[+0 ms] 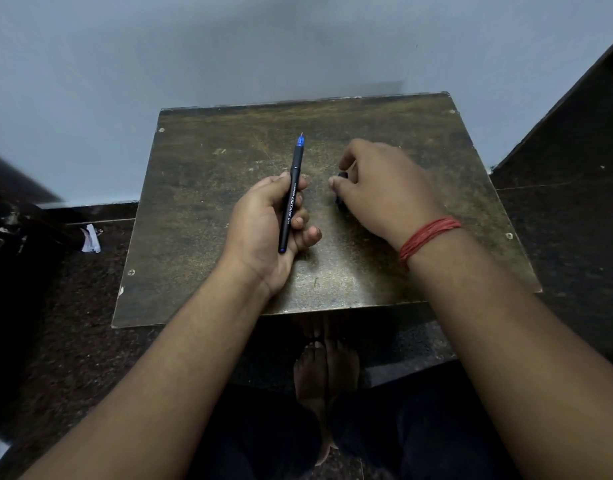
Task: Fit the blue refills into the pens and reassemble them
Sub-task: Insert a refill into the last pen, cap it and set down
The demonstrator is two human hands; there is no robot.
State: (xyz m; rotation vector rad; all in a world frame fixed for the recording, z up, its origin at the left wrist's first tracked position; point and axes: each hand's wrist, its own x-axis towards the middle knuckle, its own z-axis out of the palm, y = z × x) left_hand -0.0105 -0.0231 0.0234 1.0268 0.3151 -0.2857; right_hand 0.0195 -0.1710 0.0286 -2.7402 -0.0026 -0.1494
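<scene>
At the centre of a worn, scuffed brown surface [229, 140], your left hand [263, 223] is curled around an uncapped black gel pen [291, 195], its barrel running up through the fist so that the blue tip points toward twelve o'clock and the blue end plug sits at the heel of the palm. Your right hand [381, 188], a red thread band [426, 237] on its wrist, lies knuckles-up at about three o'clock from the pen, thumb and forefinger closing on a small dark blue part [342, 188], most likely the pen's cap, which rests on the surface and is largely hidden beneath your palm; whether it is already lifted cannot be told. No loose refill or other pen shows anywhere on the board.

The pen looks reassembled, refill seated and nib out, so the step in hand appears to be capping. To do it well, keep the left grip low on the barrel and steady, leaving the front section clear. Pinch the cap by its closed end, turn its open mouth toward the nib, and bring it in along the pen's own line from twelve o'clock, not at an angle, so the fine point is not bent. Press straight until it seats.
</scene>
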